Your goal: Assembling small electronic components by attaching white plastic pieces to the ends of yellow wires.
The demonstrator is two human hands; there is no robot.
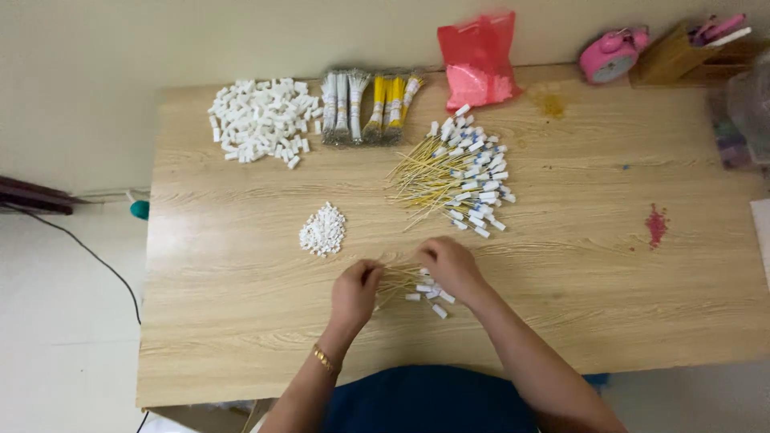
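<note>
wooden table (241, 337) against a plain wall, both hands busy over a small bunch of yellow sticks with white caps.

left hand (355, 293) is pinched closed on the thin ends of the small bunch (411, 285), right hand (449, 269) is curled over the capped ends, though i can't tell for sure what it's actually gripping. progress-wise: a bigger finished pile (457, 180) of capped sticks sits further back, so a fair chunk looks done, but the big heap of white tubes (261, 120), the little mound of white bits (322, 229) and the banded bundles (369, 108) of uncapped sticks say plenty's left. red plastic bag (479, 60) stands at the back edge, pink alarm clock (609, 54) to its right.
</note>
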